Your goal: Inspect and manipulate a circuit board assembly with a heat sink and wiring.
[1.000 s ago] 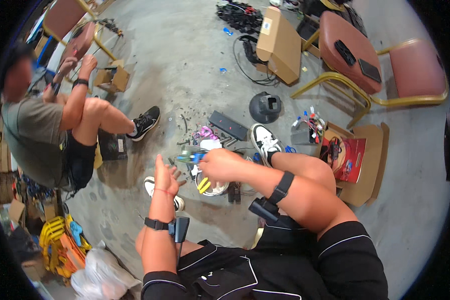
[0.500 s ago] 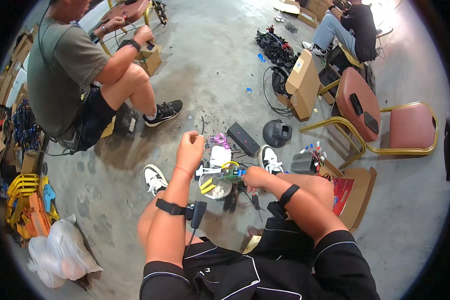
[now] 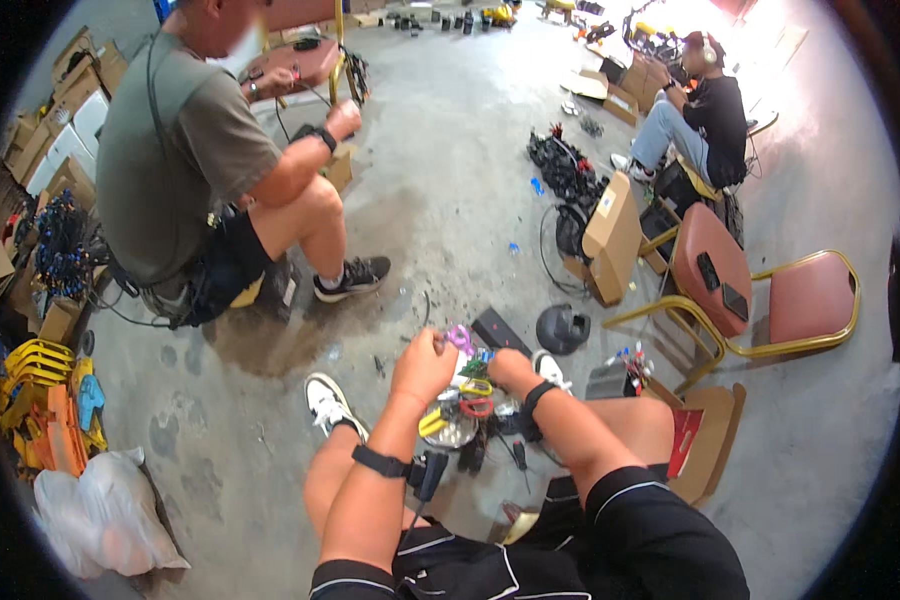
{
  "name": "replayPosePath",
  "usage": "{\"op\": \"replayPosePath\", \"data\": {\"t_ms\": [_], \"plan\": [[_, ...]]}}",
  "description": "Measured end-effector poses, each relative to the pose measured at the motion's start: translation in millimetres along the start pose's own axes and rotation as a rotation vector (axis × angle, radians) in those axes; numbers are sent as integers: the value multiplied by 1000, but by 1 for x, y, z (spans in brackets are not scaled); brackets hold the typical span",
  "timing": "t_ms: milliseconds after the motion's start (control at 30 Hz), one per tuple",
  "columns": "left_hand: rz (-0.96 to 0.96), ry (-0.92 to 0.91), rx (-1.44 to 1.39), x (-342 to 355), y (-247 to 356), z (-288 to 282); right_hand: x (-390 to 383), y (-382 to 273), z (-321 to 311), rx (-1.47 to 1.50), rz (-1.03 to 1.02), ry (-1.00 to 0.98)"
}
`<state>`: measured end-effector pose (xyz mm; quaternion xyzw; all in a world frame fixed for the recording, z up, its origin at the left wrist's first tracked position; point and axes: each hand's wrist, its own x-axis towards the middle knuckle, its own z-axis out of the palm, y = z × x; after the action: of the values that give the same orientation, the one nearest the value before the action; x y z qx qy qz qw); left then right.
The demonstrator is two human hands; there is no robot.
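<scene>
My left hand [image 3: 427, 355] is closed above the pile of parts, its fingertips beside a purple looped item [image 3: 458, 338]; what they hold, if anything, is hard to make out. My right hand [image 3: 511, 371] grips a green circuit board [image 3: 475, 368] with blue parts, just right of my left hand. Below them lie a round container [image 3: 453, 434] of small white pieces with yellow-handled tools [image 3: 432, 423] on it and a red-handled tool [image 3: 477, 407]. A black bar [image 3: 495, 330] and some dark cables lie around them.
A co-worker [image 3: 180, 170] sits at the left holding a cable; another person [image 3: 710, 115] sits at the back right. Chairs [image 3: 800, 305], open cardboard boxes [image 3: 705, 440], a black dome-shaped part [image 3: 562, 330], yellow plastic parts [image 3: 40, 380] and white bags [image 3: 105, 515] stand around me.
My left hand has gone from open to closed and moved right, toward the purple item. My right hand has shifted right with the board. The view has tilted upward, showing another person.
</scene>
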<state>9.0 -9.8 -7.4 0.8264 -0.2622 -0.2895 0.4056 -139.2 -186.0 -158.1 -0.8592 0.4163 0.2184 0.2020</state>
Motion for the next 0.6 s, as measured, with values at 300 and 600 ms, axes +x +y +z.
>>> {"op": "replayPosePath", "data": {"t_ms": [300,600], "plan": [[23,-68,116,-6,-8,6,-5,-14,162,138,-130,-171],[56,-167,162,0,-6,16,-125,-9,241,0,-545,-636]]}}
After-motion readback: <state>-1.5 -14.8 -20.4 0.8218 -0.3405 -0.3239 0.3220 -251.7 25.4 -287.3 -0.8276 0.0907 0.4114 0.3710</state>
